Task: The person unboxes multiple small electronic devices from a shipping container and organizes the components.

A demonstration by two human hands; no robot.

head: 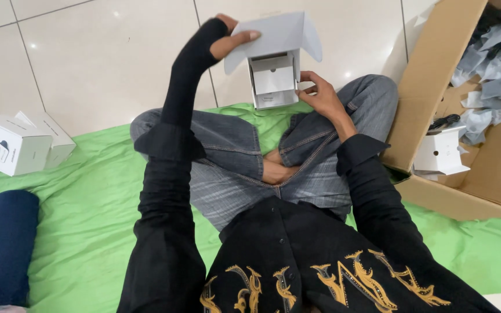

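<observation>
Now L hand pinches the raised lid of the small white box; R hand, fingers loosely curled, steadies its right side. Box only rests on the knee, so it could tip and drop its insert.

White open box at 12 o'clock, pale grey inside its flaps. Green cloth across the centre, plain. Floor, glossy off-white tiles with dark joints. Jeans, faded blue-grey with tan stitching. Sleeves, black; shirt, black with a gold scroll pattern, at 6 o'clock. Two white boxes at 9 o'clock, one bearing a small dark print. Brown carton at 3 o'clock, holding grey wrappers and a white box. Navy fabric at 8 o'clock.
</observation>
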